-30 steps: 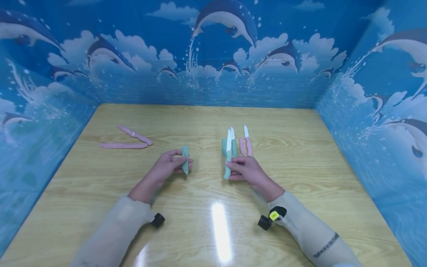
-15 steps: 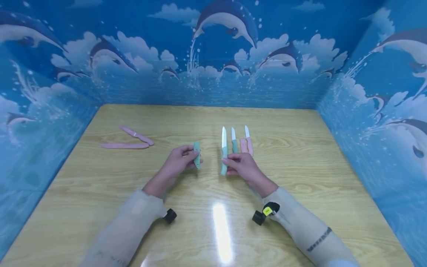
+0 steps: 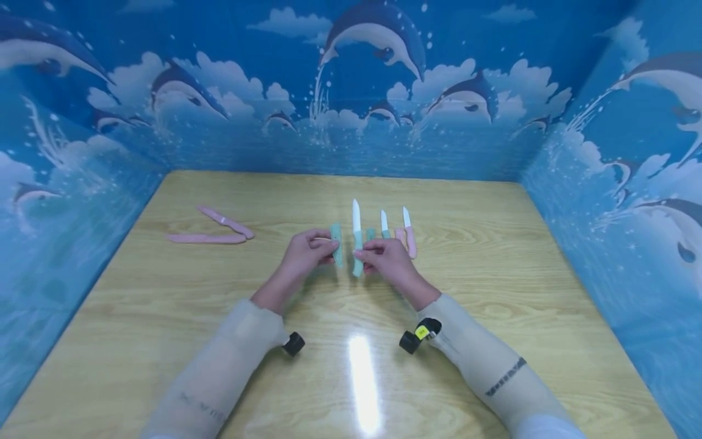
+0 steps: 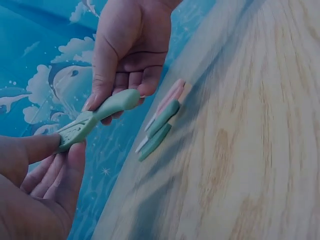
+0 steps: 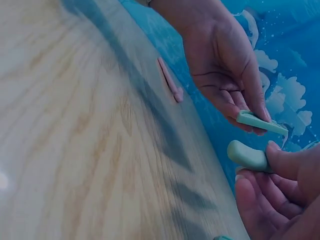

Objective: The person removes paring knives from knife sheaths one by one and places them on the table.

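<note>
My left hand (image 3: 304, 255) pinches a pale green knife sheath (image 3: 337, 245) dotted with small holes, held above the table. Just to its right, my right hand (image 3: 392, 261) grips a green-handled knife (image 3: 356, 228) by its handle, white blade pointing away from me. In the head view a narrow gap parts sheath and knife. The left wrist view has the sheath (image 4: 75, 135) overlapping the near end of the knife's handle (image 4: 120, 102); the blade is hidden there. Behind the right hand lie a smaller green knife (image 3: 384, 224) and another green sheath (image 3: 370, 233), both partly covered.
A pink knife (image 3: 409, 234) with a white blade lies beside a short pink sheath (image 3: 399, 234), right of the green ones. Two long pink pieces, a straight one (image 3: 206, 239) and a slanted one (image 3: 225, 221), lie at the left. Dolphin-printed cloth (image 3: 340, 140) surrounds the wooden table (image 3: 482, 268).
Both hands have come closer together and farther from me. The sheath has moved right and the knife left, leaving the smaller green knife and second sheath to the right of the held knife.
</note>
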`<state>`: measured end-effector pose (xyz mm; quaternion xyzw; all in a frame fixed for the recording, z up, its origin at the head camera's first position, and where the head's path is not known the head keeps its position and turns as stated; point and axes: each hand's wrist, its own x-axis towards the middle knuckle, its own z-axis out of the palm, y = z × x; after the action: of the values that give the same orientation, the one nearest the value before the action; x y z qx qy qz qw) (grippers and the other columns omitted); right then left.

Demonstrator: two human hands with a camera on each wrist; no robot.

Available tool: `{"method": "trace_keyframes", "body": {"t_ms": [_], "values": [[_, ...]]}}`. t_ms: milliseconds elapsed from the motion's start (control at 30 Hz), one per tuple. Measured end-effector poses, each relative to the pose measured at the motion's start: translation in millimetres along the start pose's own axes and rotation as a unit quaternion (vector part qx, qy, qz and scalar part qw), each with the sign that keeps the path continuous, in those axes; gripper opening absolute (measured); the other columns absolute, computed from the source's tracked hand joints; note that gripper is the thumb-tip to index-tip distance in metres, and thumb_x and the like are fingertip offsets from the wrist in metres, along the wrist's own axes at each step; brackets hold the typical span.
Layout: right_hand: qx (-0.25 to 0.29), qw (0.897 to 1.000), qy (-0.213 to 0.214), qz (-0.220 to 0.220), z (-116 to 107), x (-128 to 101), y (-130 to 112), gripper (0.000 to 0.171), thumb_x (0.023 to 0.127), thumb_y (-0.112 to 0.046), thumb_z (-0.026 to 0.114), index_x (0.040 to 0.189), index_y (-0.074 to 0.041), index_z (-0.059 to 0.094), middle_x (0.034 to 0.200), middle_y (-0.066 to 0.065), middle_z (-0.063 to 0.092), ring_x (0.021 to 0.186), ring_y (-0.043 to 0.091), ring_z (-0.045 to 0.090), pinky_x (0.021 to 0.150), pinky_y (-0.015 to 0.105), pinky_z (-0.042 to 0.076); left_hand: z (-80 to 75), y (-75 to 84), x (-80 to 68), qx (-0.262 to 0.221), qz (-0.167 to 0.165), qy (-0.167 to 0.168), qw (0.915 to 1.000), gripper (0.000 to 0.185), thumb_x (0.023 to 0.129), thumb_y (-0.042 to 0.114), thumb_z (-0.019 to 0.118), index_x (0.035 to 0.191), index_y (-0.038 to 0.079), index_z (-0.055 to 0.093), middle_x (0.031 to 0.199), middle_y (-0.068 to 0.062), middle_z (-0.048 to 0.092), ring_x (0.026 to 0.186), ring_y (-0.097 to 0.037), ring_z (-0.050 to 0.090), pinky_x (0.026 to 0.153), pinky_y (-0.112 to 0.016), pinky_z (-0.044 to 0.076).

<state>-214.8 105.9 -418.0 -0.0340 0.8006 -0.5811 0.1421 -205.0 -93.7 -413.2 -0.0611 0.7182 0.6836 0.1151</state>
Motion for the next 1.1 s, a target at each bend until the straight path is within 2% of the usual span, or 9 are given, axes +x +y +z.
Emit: {"method": "trace_keyframes", "body": {"t_ms": [133, 267, 433, 533, 600, 833, 967, 1100], "values": [[-0.016, 1.0, 0.02, 0.002, 0, 7, 2, 0.032, 0.087, -0.019, 0.075, 0.11, 0.003, 0.067, 0.093, 0.015, 0.072, 0.074, 0.025, 0.069, 0.073, 0.037, 0.06, 2.5, -3.1, 7.0, 0.02, -0.001, -0.004, 0.9998, 0.041, 0.094, 0.014, 0.066, 0.13, 0.0, 0.055, 0.117, -0.015, 0.062, 0.09, -0.02, 0.067, 0.085, -0.032, 0.057], [-0.051, 0.998, 0.037, 0.005, 0, 14, 4, 0.033, 0.086, -0.022, 0.076, 0.108, 0.0, 0.068, 0.09, 0.012, 0.072, 0.078, 0.027, 0.07, 0.071, 0.036, 0.06, 6.8, -6.3, 15.2, 0.038, -0.006, 0.002, 0.9993, 0.037, 0.092, 0.014, 0.068, 0.125, -0.001, 0.059, 0.113, -0.016, 0.066, 0.092, -0.023, 0.068, 0.081, -0.029, 0.058], [-0.104, 0.993, 0.055, -0.011, -3, 24, 7, 0.03, 0.085, -0.023, 0.076, 0.104, 0.0, 0.071, 0.084, 0.011, 0.073, 0.073, 0.025, 0.07, 0.056, 0.025, 0.053, 14.7, -8.1, 25.8, 0.056, -0.015, 0.019, 0.9982, 0.033, 0.09, 0.014, 0.07, 0.118, -0.001, 0.063, 0.106, -0.016, 0.071, 0.085, -0.02, 0.07, 0.078, -0.028, 0.059], [-0.133, 0.989, 0.065, -0.028, -4, 30, 9, 0.028, 0.085, -0.022, 0.076, 0.101, 0.0, 0.072, 0.081, 0.012, 0.073, 0.066, 0.023, 0.07, 0.049, 0.02, 0.046, 20.3, -6.6, 31.4, 0.071, -0.006, 0.029, 0.997, 0.032, 0.089, 0.013, 0.071, 0.117, -0.002, 0.064, 0.102, -0.016, 0.071, 0.08, -0.019, 0.07, 0.075, -0.028, 0.059], [-0.144, 0.987, 0.068, -0.032, -5, 34, 10, 0.026, 0.085, -0.021, 0.076, 0.1, 0.0, 0.073, 0.081, 0.011, 0.073, 0.064, 0.021, 0.069, 0.048, 0.019, 0.046, 23.4, -6.3, 34.9, 0.079, 0.0, 0.031, 0.9964, 0.031, 0.089, 0.012, 0.071, 0.115, -0.003, 0.064, 0.1, -0.017, 0.071, 0.077, -0.02, 0.07, 0.073, -0.029, 0.06], [-0.19, 0.979, 0.066, -0.02, -5, 42, 11, 0.025, 0.084, -0.025, 0.078, 0.096, -0.004, 0.074, 0.08, 0.008, 0.073, 0.063, 0.017, 0.066, 0.051, 0.022, 0.047, 25.2, -7.3, 43.6, 0.114, -0.009, 0.043, 0.9926, 0.027, 0.089, 0.01, 0.071, 0.112, -0.003, 0.065, 0.097, -0.017, 0.071, 0.072, -0.017, 0.068, 0.07, -0.027, 0.06], [-0.224, 0.971, 0.085, -0.017, -3, 45, 11, 0.027, 0.082, -0.028, 0.079, 0.096, -0.006, 0.075, 0.09, 0.007, 0.074, 0.071, 0.016, 0.065, 0.06, 0.025, 0.051, 22.9, -8.5, 47.4, 0.146, -0.016, 0.045, 0.9881, 0.026, 0.09, 0.012, 0.07, 0.112, -0.002, 0.065, 0.095, -0.015, 0.071, 0.073, -0.017, 0.067, 0.068, -0.025, 0.059], [-0.239, 0.967, 0.087, -0.031, -1, 49, 14, 0.024, 0.082, -0.026, 0.079, 0.095, -0.006, 0.075, 0.093, 0.007, 0.074, 0.078, 0.017, 0.065, 0.067, 0.027, 0.053, 22.3, -10.8, 51.3, 0.186, -0.028, 0.043, 0.9812, 0.023, 0.089, 0.012, 0.07, 0.108, -0.001, 0.066, 0.091, -0.013, 0.071, 0.069, -0.015, 0.066, 0.063, -0.022, 0.058]]}}
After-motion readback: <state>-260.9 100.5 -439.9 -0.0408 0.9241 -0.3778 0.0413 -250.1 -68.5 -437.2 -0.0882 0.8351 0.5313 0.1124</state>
